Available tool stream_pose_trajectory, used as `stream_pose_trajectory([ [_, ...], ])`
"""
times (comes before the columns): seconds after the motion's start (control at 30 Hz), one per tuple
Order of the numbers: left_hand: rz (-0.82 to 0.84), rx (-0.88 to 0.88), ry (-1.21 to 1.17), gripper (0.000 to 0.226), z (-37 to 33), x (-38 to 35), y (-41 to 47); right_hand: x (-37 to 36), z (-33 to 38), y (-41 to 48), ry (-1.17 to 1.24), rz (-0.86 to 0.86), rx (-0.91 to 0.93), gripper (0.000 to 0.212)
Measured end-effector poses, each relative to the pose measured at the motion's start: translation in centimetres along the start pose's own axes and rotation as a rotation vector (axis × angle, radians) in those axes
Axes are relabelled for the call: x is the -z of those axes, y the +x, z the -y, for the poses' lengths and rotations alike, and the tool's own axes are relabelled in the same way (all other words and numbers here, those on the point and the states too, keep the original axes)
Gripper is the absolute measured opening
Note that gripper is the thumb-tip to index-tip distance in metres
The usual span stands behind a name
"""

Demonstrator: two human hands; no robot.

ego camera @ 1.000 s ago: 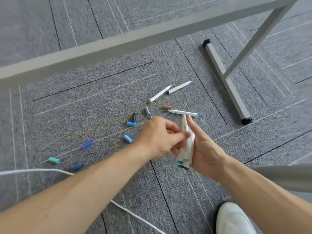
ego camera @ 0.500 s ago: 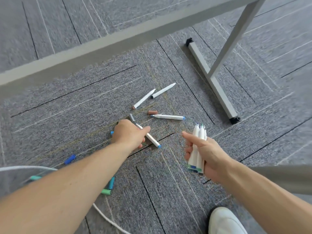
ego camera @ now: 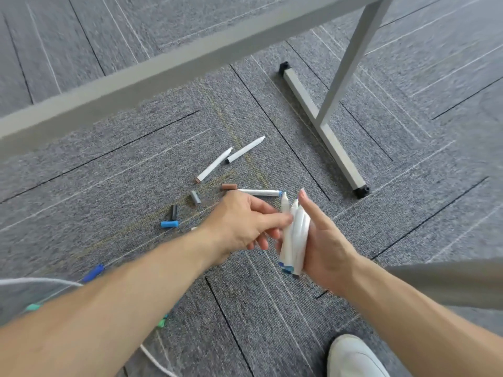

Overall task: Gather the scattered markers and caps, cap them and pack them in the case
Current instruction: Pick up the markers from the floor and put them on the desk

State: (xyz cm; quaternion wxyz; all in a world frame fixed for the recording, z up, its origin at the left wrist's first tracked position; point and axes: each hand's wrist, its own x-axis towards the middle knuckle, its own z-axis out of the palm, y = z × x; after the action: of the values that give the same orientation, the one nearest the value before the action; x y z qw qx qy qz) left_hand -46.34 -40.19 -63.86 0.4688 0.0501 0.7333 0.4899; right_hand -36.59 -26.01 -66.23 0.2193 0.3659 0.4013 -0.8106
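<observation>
My right hand grips a bundle of several uncapped white markers, tips up, index finger straight beside them. My left hand is against the bundle's left side and pinches a white marker into it with thumb and fingers. Three white markers lie on the carpet: a brown-ended one, another beside it, and a blue-tipped one just beyond my left hand. Loose caps lie around: brown, grey, black, blue. No case is in view.
A grey table frame bar crosses overhead, and its leg and foot stand at the right. More caps, blue, teal and green, lie near my left forearm. A white cable runs on the carpet; my white shoe is below.
My left hand picked a blue-tipped marker off the carpet and carried it right to the bundle. My right hand kept hold of the bundle.
</observation>
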Motion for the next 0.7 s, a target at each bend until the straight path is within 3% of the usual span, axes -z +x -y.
stream_pose_trajectory([
  [0.1,-0.016,-0.011,0.012,0.025,-0.3,0.2,0.1,-0.1,0.3,-0.1,0.04,-0.035,-0.008,0.073],
  [0.27,-0.25,0.104,0.014,0.015,2.1,4.5,0.9,0.0,0.4,-0.1,0.035,-0.189,-0.043,0.042],
  [0.33,-0.439,0.123,0.164,0.009,3.2,5.7,1.7,0.2,0.5,-0.1,0.043,-0.201,-0.033,0.034],
  [0.4,-0.548,0.041,0.46,0.004,3.5,6.3,2.8,0.5,0.7,-0.1,0.06,-0.187,-0.034,0.029],
  [0.47,-0.482,-0.089,0.705,0.011,3.3,5.6,3.9,0.9,0.8,-0.1,0.08,-0.152,-0.043,0.026],
  [0.57,-0.316,-0.18,0.809,0.027,3.1,2.8,6.0,1.7,0.9,-0.2,0.102,-0.12,-0.032,0.02],
  [0.7,-0.254,-0.15,0.757,0.006,2.9,-0.7,7.5,2.7,1.3,-0.4,0.092,-0.149,-0.021,0.02],
])
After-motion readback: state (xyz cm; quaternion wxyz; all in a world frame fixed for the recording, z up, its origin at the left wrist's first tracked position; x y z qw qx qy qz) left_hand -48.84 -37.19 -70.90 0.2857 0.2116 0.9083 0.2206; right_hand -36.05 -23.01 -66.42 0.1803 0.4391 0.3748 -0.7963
